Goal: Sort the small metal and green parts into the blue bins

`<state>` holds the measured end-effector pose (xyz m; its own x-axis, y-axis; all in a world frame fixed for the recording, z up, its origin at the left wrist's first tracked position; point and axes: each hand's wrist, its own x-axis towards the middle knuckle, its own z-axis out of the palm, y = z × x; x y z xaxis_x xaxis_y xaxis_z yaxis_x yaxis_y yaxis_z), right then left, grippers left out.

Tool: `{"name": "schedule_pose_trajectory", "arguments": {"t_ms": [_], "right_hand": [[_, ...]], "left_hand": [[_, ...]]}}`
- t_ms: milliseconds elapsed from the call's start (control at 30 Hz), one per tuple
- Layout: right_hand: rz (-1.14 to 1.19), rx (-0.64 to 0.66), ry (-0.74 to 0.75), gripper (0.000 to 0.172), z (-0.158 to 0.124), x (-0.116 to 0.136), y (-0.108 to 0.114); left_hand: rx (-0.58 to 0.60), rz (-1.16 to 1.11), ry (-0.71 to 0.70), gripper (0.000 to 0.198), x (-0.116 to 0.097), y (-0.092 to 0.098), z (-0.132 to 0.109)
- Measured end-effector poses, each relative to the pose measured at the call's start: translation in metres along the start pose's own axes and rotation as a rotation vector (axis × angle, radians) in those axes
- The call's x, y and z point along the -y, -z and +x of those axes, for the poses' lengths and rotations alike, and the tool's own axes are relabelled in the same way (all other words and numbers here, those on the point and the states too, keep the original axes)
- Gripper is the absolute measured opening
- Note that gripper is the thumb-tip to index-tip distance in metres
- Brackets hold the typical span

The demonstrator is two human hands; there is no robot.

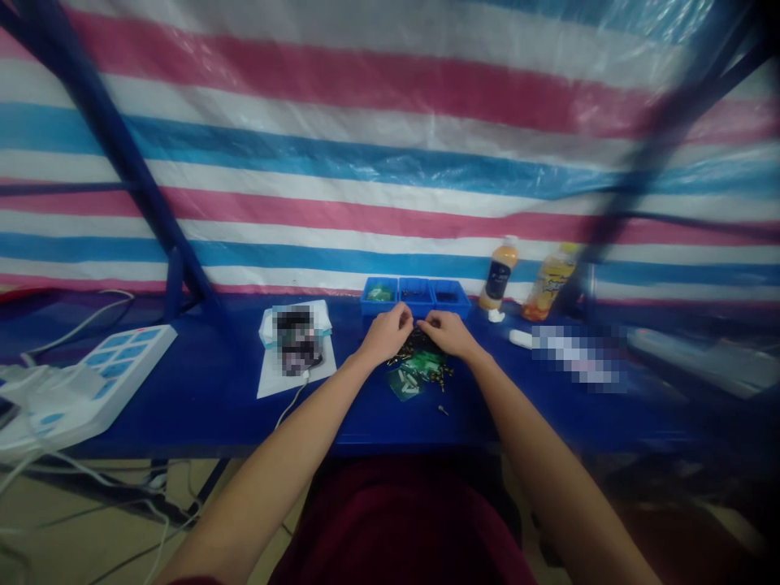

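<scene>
Here we are at the blue desk (213, 406), and both hands are up close together over the work. The left hand (388, 333) is bent inward, its fingers drawn in narrow; the right hand (449, 333) faces it with its fingers curled narrow too, just a small gap between the two. Is something pinched there? From here I can't tell; whatever it is would be tiny.

Right below them lies the heap: brassy little pieces (443, 375) scattered around a crumpled green bag (425, 363), and at its near edge a small clear packet (407, 383) with white pieces showing. One small metal piece (443, 410) lies apart, closer to the person.

Just beyond the hands stands a row of three blue bins (418, 309); the left one holds something green in plastic, the middle one small bits, and the right one is too dark to read.

Over to the right, two bottles: one with a dark label (499, 276), the other yellow-capped (550, 280), leaning in this view. A white crumpled scrap (496, 316) sits near them. Far left, a white power strip (131, 366), crowded with plugs and cables.
</scene>
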<state>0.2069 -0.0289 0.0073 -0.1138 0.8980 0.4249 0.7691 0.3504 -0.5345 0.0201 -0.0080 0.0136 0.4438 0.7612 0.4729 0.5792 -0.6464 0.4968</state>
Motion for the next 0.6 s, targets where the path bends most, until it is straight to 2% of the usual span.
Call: {"name": "schedule_pose_trajectory", "arguments": {"t_ms": [600], "right_hand": [[-0.023, 0.023, 0.014, 0.032, -0.0015, 0.0003, 0.0008]], "left_hand": [[-0.004, -0.029, -0.064, 0.015, 0.0049, -0.0025, 0.0012]]}}
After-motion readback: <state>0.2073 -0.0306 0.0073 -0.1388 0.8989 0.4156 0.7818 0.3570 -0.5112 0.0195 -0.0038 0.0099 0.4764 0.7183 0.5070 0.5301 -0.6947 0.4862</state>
